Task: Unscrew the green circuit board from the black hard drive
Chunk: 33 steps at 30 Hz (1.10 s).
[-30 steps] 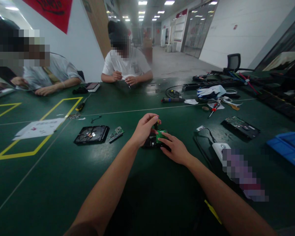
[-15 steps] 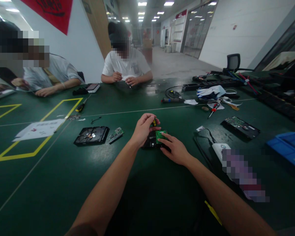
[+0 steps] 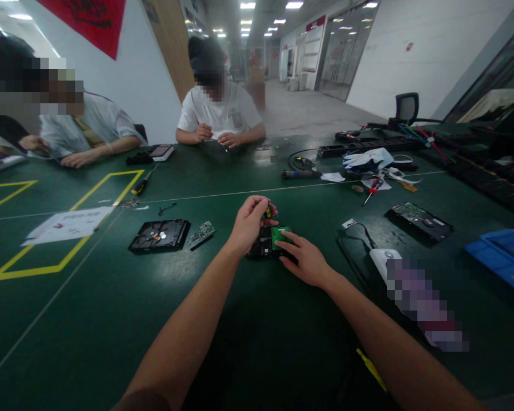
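Note:
A black hard drive with a green circuit board lies on the dark green table in front of me. My left hand is closed around a small yellow-and-black screwdriver, held above the drive's far side; its tip is hidden. My right hand rests with fingers spread, fingertips touching the green board and the drive's right edge. To the left lie another black hard drive and a loose circuit board.
A third hard drive, a white device with a cable and a blue tray lie at right. Farther back are a red screwdriver and gloves. A yellow-black screwdriver lies left. Two people sit across the table.
My left hand has shifted very slightly over the drive with the screwdriver still in it. The right hand stays in place on the board.

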Tool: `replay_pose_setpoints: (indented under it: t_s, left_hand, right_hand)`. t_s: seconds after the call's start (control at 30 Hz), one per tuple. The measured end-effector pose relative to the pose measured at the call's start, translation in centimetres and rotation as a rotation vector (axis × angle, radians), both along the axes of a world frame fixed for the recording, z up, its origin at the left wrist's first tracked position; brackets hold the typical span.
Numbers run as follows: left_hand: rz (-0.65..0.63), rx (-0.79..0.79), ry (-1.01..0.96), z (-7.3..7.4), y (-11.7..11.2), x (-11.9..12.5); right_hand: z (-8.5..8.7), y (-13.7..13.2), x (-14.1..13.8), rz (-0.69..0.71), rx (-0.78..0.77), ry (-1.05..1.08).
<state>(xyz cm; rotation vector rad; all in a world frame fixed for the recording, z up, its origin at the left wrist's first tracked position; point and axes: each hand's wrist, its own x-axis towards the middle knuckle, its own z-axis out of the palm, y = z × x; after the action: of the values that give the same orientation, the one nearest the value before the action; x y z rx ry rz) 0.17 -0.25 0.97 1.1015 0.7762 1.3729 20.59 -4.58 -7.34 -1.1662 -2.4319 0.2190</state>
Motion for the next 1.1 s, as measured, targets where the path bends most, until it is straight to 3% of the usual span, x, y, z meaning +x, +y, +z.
replay_pose_setpoints:
  t_s: [1.1]
  left_hand:
    - [-0.025,0.08,0.054,-1.03,0.22,0.48]
  right_hand:
    - [0.45,-0.17,0.02,-0.008,-0.021,-0.025]
